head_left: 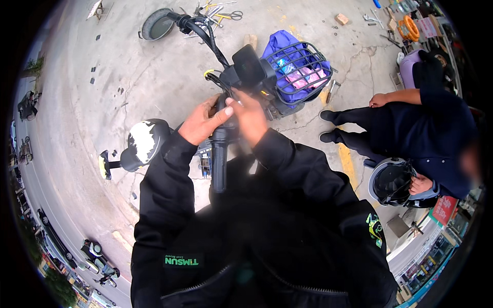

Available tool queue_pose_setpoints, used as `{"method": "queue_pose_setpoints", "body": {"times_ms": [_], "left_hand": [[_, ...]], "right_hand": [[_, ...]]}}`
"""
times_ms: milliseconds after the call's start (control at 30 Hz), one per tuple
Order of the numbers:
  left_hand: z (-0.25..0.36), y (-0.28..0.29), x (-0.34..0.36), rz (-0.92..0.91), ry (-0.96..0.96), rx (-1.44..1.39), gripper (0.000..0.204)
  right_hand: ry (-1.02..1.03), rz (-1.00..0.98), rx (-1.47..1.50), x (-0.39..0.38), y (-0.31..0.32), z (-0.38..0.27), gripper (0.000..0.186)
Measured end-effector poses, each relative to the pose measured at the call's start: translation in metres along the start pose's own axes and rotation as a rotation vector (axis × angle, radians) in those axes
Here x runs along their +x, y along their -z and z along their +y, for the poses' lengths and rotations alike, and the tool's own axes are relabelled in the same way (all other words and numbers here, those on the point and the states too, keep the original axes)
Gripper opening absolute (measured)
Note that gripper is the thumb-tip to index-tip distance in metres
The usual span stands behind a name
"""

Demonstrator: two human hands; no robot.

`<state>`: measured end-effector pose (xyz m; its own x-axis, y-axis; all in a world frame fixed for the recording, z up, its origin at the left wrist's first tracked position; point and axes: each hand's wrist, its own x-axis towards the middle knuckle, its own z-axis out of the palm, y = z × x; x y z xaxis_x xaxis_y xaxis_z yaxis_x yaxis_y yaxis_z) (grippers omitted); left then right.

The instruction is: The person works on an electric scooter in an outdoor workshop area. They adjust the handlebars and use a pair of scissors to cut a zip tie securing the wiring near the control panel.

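Observation:
Both my hands are at a scooter's handlebar, just beyond its black ribbed grip [219,161]. My left hand [201,122] is closed round the dark housing beside the grip, its thumb laid across toward the right. Close against it, my right hand [248,117] is slightly blurred, with thumb and fingers pinched by the thin cables [218,81]. What they pinch is too small to make out. A dark display [248,64] stands just beyond my hands. The other handlebar end [203,33] reaches out at the far side.
Right of the display sits a black wire basket [309,87] with a purple bag. At right stands a person [405,123] holding a grey helmet [380,182]. Tools [218,16] and a black basin [156,24] lie at the far side. A black-and-white seat [146,141] shows at left.

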<state>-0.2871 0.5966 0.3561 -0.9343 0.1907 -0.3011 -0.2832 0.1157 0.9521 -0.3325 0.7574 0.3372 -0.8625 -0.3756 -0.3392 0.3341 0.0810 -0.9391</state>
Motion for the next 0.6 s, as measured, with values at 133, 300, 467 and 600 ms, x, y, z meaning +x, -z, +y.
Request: {"method": "queue_pose_setpoints", "body": {"times_ms": [133, 300, 467, 600], "left_hand": [[0.01, 0.009, -0.003, -0.024, 0.11, 0.24, 0.064], [-0.004, 0.014, -0.024, 0.02, 0.187, 0.142, 0.063], [-0.014, 0.037, -0.029, -0.076, 0.215, 0.018, 0.058], [-0.013, 0.049, -0.027, -0.139, 0.223, 0.019, 0.053]], "right_hand": [[0.077, 0.064, -0.035, -0.019, -0.022, 0.011, 0.048], [0.196, 0.184, -0.022, -0.034, -0.051, 0.031, 0.047], [0.244, 0.24, -0.065, -0.037, -0.075, 0.044, 0.046], [0.282, 0.255, -0.092, -0.042, -0.088, 0.049, 0.045]]}}
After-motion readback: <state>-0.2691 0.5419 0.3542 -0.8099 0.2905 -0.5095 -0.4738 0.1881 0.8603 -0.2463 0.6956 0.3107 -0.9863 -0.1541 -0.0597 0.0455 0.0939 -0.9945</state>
